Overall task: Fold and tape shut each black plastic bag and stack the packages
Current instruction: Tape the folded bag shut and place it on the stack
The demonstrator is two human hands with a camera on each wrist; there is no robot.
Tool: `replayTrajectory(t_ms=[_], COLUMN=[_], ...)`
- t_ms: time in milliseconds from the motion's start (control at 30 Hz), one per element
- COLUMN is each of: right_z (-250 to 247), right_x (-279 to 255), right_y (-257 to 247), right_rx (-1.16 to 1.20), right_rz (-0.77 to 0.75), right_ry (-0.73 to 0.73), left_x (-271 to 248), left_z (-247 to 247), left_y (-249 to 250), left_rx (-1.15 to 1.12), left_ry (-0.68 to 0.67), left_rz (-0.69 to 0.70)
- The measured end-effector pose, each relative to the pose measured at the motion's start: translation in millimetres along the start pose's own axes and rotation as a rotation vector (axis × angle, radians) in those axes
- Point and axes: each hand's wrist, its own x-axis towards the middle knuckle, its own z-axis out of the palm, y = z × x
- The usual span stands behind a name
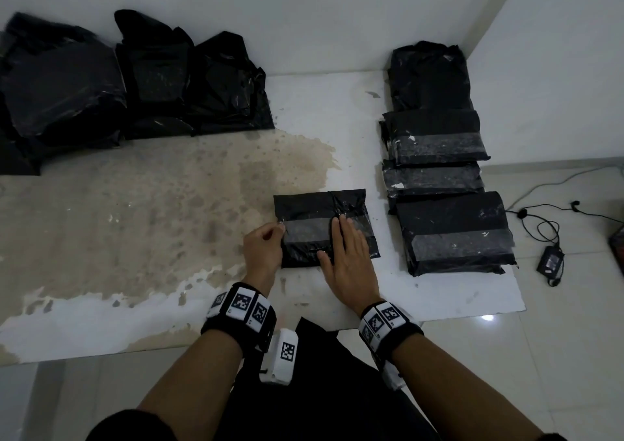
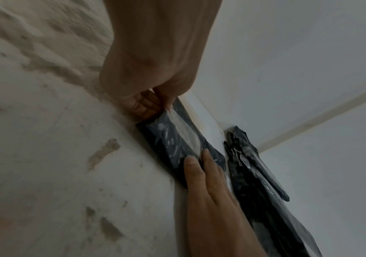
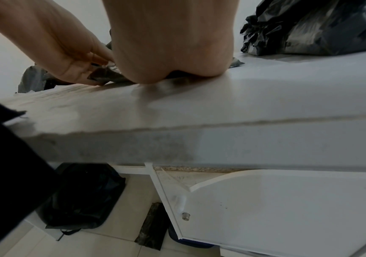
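Black plastic bags [image 1: 135, 79], loose and untaped, sit heaped at the far left of the worn white counter [image 1: 135, 221], well to the left of the folded package [image 1: 324, 224] now being sealed near the counter's front edge. At that package's left end, the person's left hand [image 1: 263, 248] forms a pinching grip: in the left-wrist view the curled fingertips [image 2: 147, 106] hold the end of the clear tape strip [image 1: 310, 229] where it meets the package's edge. Over the package's right half, the right hand [image 1: 347, 255] lies flat with straight fingers, grasping nothing and pressing package and tape down against the counter. To the right of the package, a row of finished parcels [image 1: 449, 231], each crossed by a tape band, lies overlapping toward the back wall; beyond the counter's right edge, a power adapter and cable [image 1: 550, 261] rest on the tiled floor.

By the look of it, the taping step on this bag is in hand and nearly done: the strip spans the fold, and only its left end appears unsettled. The next move likely calls for wrapping or smoothing that end down firmly while the right palm keeps the fold from springing open, then lifting the sealed package rightward onto the finished parcels.
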Motion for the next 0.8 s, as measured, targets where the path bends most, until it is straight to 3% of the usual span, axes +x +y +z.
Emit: replayTrajectory(t_ms=[167, 233, 267, 333, 400, 433, 500, 533, 633, 800], right_z=[-2.2, -5.9, -8.0, -10.6, -10.7, -9.9, -6.9, -5.8, -5.5, -14.1], right_x=[0.4, 1.5, 2.7, 4.8, 5.8, 5.9, 5.5, 5.3, 3.8, -5.8], right_y=[-2.2, -1.9, -1.0, -0.2, -3.8, -6.1, -9.4, -9.4, -2.7, 27.3], right_rx=[-0.016, -0.029, -0.037, -0.053, -0.044, -0.033, -0.029, -0.034, -0.068, -0.218], right_rz=[-0.002, -0.014, -0.025, -0.072, -0.137, -0.171, -0.223, -0.236, -0.239, -0.052], right_ry=[0.006, 0.012, 0.015, 0.023, 0.002, -0.023, -0.088, -0.117, -0.141, -0.141], left_x=[3.5, 1.7, -0.9, -10.4, -19.4, -22.8, -24.8, -24.0, -21.2, -19.7], left_z=[-7.3, -11.4, -12.9, -13.5, -6.7, -1.8, 3.7, 4.1, 2.4, 6.1], left_y=[-5.6, -5.2, -4.9, -3.8, -9.6, -16.5, -33.1, -39.2, -49.1, -55.8], left_rx=[-0.126, -0.028, 0.096, 0.395, 0.637, 0.761, 0.981, 1.037, 1.106, 1.158], left_ry=[0.032, 0.052, 0.069, 0.091, -0.059, -0.191, -0.397, -0.431, -0.421, -0.340], left_rz=[-0.062, 0.001, 0.087, 0.399, 0.735, 0.827, 0.868, 0.864, 0.863, 0.902])
